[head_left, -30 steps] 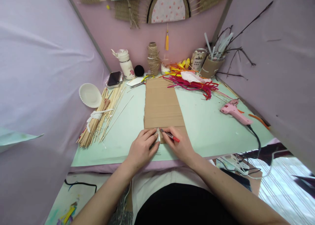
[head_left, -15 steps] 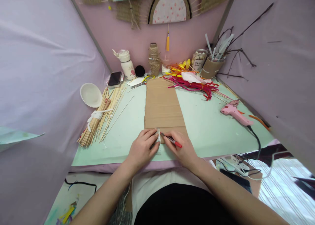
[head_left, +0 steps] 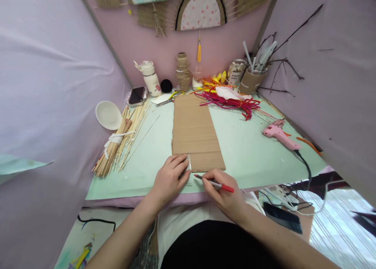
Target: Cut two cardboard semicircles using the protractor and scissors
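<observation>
A brown cardboard strip [head_left: 194, 124] lies lengthwise on the pale green table. My left hand [head_left: 170, 177] holds a clear ruler [head_left: 189, 167] down across the cardboard's near left end, thumb and fingers on it; most of the ruler is hidden beneath the hand. Pinched in my right hand [head_left: 225, 192] is a red-capped pen [head_left: 217, 185]. Its tip points left, just off the cardboard's near edge and right of the ruler, over the table.
Bundled wooden sticks [head_left: 113, 147] lie at the left, below a white dish [head_left: 108, 115]. Scissors [head_left: 165, 102] touch the area by the cardboard's far end. Pink pipe cleaners [head_left: 232, 103] are at the back right, a pink glue gun [head_left: 281, 135] with its cord at the right.
My right hand has drawn the pen back toward me and slightly right, off the cardboard. The left hand and ruler have stayed in place.
</observation>
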A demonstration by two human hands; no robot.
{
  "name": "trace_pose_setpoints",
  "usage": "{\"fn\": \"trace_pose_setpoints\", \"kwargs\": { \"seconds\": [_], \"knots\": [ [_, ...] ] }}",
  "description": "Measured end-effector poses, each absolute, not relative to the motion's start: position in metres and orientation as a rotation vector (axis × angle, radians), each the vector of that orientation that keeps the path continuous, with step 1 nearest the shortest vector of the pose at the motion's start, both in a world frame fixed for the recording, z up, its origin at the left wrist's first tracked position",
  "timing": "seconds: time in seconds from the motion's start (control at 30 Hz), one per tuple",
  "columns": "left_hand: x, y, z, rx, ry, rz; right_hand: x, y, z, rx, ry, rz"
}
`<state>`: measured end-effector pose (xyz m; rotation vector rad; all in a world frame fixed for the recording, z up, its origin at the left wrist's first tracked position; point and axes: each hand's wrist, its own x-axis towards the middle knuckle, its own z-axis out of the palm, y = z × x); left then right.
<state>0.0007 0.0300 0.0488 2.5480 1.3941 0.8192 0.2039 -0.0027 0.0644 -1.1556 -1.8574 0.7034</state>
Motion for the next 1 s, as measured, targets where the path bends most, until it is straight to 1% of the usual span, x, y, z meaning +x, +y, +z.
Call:
{"fn": "trace_pose_setpoints", "kwargs": {
  "seconds": [0.1,0.23,0.43,0.57,0.67,0.77,0.83,0.9,1.0],
  "knots": [
    [0.001,0.029,0.050,2.538,1.386,0.847,0.212,-0.004,0.069,-1.125,-1.774,0.681],
    [0.002,0.027,0.049,2.541,1.378,0.913,0.212,-0.001,0.062,-1.017,-1.908,0.683],
    [0.000,0.025,0.045,2.480,1.396,1.010,0.191,0.006,0.038,-0.762,-2.244,0.369],
    [-0.001,0.026,0.044,2.437,1.394,1.016,0.185,0.008,0.027,-0.734,-2.254,0.234],
    [-0.003,0.024,0.045,2.354,1.389,1.062,0.190,0.005,0.027,-0.708,-2.209,0.233],
    [-0.007,0.022,0.045,2.232,1.455,1.182,0.206,0.004,0.033,-0.639,-2.142,0.281],
    [-0.009,0.021,0.046,2.126,1.528,1.266,0.223,0.009,0.039,-0.704,-2.096,0.277],
    [-0.010,0.022,0.045,1.988,1.581,1.324,0.244,0.019,0.044,-0.948,-1.993,0.204],
    [-0.012,0.026,0.044,1.757,1.578,1.361,0.279,0.040,0.043,-1.233,-1.697,-0.030]
  ]
}}
